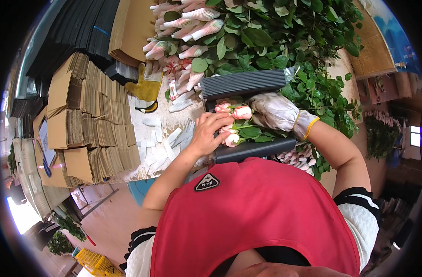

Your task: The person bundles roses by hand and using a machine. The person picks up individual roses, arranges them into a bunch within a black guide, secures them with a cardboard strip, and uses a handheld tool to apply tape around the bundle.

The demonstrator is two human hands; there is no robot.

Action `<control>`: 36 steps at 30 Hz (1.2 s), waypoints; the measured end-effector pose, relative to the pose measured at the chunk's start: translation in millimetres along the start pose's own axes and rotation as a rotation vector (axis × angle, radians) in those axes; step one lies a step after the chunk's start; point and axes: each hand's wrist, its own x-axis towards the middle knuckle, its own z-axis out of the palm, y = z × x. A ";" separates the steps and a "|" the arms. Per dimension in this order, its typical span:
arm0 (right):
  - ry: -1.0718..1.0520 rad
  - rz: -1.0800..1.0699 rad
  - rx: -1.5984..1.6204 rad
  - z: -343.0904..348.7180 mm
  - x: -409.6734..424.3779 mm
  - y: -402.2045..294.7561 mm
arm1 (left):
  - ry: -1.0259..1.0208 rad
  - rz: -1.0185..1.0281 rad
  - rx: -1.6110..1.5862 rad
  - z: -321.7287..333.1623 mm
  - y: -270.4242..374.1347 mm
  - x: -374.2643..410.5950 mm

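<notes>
Several pale pink roses (242, 112) lie with their heads to the left in a dark holder between two raised sides. My bare left hand (211, 133) is over the heads, with a pink rose (226, 128) between thumb and fingers. On my right hand (271, 110) is a soiled white glove with a yellow cuff edge. It presses in among the stems and leaves just right of the heads; its fingertips are hidden. Beyond the hands runs the ribbed dark far side (244, 84) of the holder. Its smooth near side (256, 149) lies close to my red apron (259, 204).
Netted roses (200, 20) with leafy stems (266, 38) pile up at the back. Folded cardboard (93, 121) is stacked at left, near a yellow-and-white glove (147, 83). Pale strips (167, 143) litter the worn tabletop (136, 119). More rose heads (299, 157) show below the holder.
</notes>
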 end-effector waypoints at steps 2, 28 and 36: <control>-0.020 0.007 0.022 -3.0 -1.3 -0.9 | -0.074 -0.014 0.106 -8.8 6.4 11.8; 0.135 0.138 -0.581 -19.0 -7.8 -47.1 | 0.150 0.047 0.145 10.4 -15.7 27.5; 0.320 -0.043 -0.487 18.7 11.9 -16.4 | 0.094 0.042 0.182 14.0 -20.1 13.8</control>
